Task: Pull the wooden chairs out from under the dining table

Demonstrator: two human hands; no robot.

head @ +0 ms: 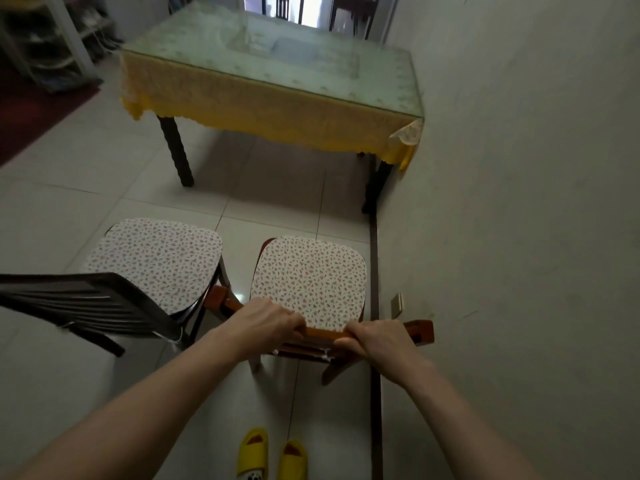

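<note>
Two wooden chairs with flowered seat cushions stand side by side on the tiled floor, well clear of the dining table (pixel 270 109). The reddish-brown chair (pixel 308 275) is on the right, close to the wall. My left hand (pixel 268 323) and my right hand (pixel 375 337) both grip the top rail of its backrest. The dark chair (pixel 156 261) stands to its left, its slatted backrest toward me. The table has a glass top over a yellow lace cloth and dark legs, with nothing beneath it.
A pale wall (pixel 519 202) runs along the right, with a dark skirting strip at the floor. A shelf rack (pixel 52 39) and a red mat (pixel 34 112) lie at the far left. My feet wear yellow slippers (pixel 273 455). More chairs show past the table.
</note>
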